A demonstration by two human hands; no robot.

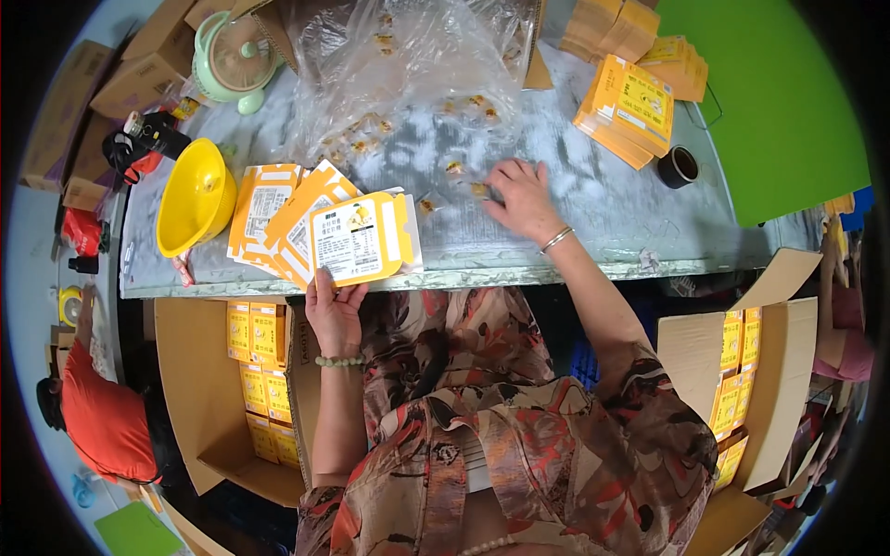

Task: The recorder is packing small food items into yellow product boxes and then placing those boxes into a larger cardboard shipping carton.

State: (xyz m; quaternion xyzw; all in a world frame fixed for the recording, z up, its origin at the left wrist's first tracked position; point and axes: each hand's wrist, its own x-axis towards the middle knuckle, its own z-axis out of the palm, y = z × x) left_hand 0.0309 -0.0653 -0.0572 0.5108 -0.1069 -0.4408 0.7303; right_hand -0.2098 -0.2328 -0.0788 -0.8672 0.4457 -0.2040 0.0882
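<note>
My left hand (pixel 334 313) pinches the lower edge of a yellow-and-white carton (pixel 349 243) at the table's front edge, its printed side up. Under and beside that carton, several more flat orange-and-white cartons (pixel 262 215) are fanned out to the left. Over the tabletop my right hand (pixel 525 202) is spread, fingers curved and apart, palm down. Close to its fingertips lies a small clear-wrapped piece (pixel 478 189) with a yellowish filling. Another wrapped piece (pixel 454 168) and one more lie nearby, between the two hands.
A large clear plastic bag (pixel 408 74) spills wrapped pieces at the back. Left stand a yellow bowl (pixel 197 199) and a green lidded pot (pixel 239 57). Carton stacks (pixel 630 104) and a dark cup (pixel 678 167) are right. Boxes (pixel 209 408) of packed cartons flank me; a co-worker in red (pixel 107 408) is left.
</note>
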